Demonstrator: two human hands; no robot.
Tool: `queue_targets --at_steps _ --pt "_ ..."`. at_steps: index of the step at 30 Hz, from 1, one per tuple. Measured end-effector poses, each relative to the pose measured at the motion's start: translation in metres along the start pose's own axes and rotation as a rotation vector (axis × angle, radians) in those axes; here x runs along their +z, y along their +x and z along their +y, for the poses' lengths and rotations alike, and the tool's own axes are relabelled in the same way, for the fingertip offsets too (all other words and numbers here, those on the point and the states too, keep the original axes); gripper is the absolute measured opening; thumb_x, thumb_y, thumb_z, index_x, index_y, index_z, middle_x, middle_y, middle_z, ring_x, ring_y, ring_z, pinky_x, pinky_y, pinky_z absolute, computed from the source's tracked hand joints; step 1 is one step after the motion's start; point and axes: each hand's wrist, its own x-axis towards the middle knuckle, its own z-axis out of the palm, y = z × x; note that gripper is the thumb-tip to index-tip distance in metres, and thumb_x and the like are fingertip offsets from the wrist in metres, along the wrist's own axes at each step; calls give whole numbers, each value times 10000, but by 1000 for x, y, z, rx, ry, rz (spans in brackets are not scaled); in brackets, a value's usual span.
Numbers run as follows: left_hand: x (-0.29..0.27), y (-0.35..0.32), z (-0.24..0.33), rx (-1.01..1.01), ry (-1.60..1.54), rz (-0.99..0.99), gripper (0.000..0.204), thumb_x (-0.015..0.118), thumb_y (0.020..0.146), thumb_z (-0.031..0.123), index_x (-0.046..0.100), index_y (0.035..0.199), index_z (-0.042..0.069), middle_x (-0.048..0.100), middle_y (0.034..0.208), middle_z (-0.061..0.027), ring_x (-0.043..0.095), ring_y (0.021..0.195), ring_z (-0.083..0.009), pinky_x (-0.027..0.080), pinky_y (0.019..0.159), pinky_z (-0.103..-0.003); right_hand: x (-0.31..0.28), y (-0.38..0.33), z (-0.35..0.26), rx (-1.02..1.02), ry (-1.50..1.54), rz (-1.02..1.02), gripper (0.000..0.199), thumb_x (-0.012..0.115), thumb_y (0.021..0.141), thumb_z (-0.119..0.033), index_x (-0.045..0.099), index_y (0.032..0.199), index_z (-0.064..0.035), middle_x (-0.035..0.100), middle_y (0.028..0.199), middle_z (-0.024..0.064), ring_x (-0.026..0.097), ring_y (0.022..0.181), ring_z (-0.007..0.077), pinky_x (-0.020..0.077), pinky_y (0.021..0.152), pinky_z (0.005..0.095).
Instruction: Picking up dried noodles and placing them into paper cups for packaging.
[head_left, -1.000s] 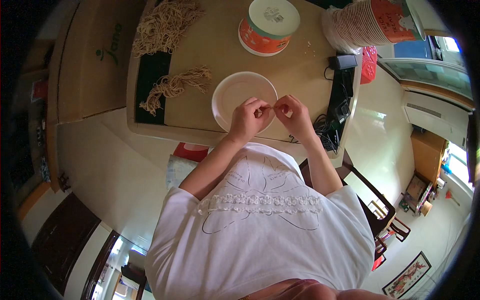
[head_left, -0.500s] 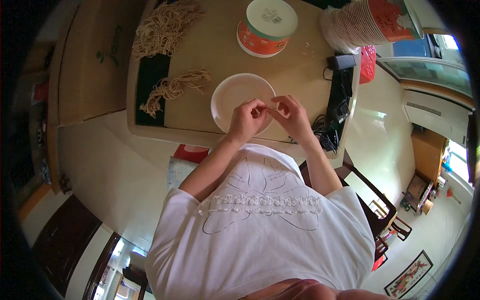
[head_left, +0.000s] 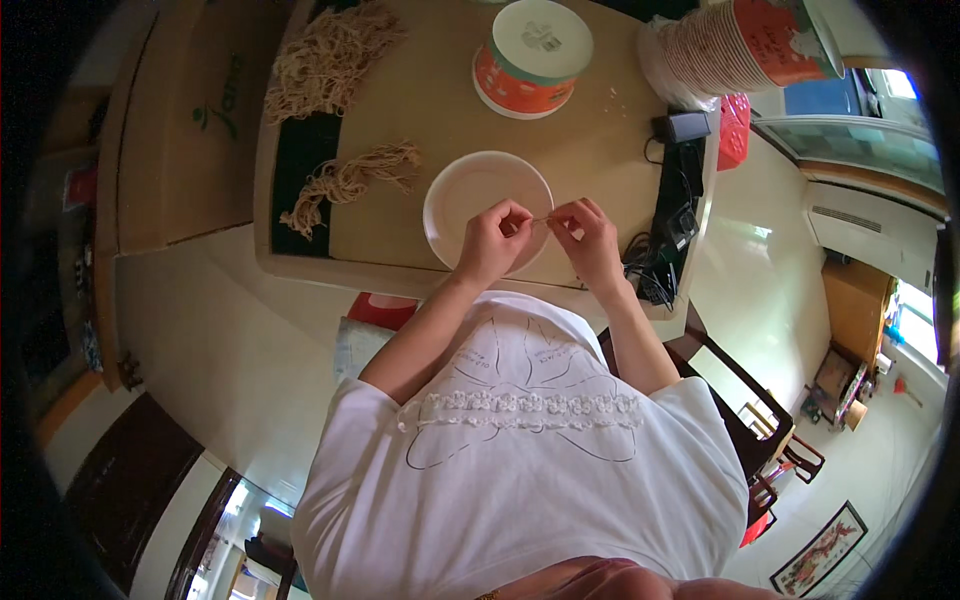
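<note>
Over the right rim of a round white paper tub (head_left: 470, 190), my two hands face each other at the table's near edge. My left hand (head_left: 492, 240) is closed in a pinch on one end of a short, thin, pale strand (head_left: 541, 219). The other end is pinched between the thumb and finger of my right hand (head_left: 590, 242). The strand spans the small gap between the fingertips; its ends are hidden in the fingers. A bundle of beige strings (head_left: 350, 180) lies left of the tub.
A larger heap of beige strings (head_left: 330, 60) lies at the far left. An upside-down orange tub (head_left: 525, 85) stands behind the white one, and a stack of paper tubs (head_left: 735, 50) lies far right. Black adapters and cables (head_left: 680, 225) line the table's right edge. A cardboard box (head_left: 190, 130) stands left.
My right hand has turned slightly and its fingers have closed together. The strand now shows stretched between both hands, with the fingertips a little farther apart.
</note>
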Motion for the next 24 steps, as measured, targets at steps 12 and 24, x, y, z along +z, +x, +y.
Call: queue_targets --at_steps 12,24 --pt "-11 7 -9 -417 -327 -209 312 537 926 285 677 808 31 438 563 69 372 489 -22 275 445 -187 -14 -6 -21 -19 -19 46 84 633 808 -38 616 883 -5 595 807 127 602 709 271 490 592 331" --pt "-9 11 -3 -676 -612 -371 332 512 933 294 682 922 9 280 518 111 220 408 -18 137 380 -216 -8 -7 -13 -31 -90 -80 96 527 869 -69 509 796 -11 543 737 168 531 713 369 425 655 415"
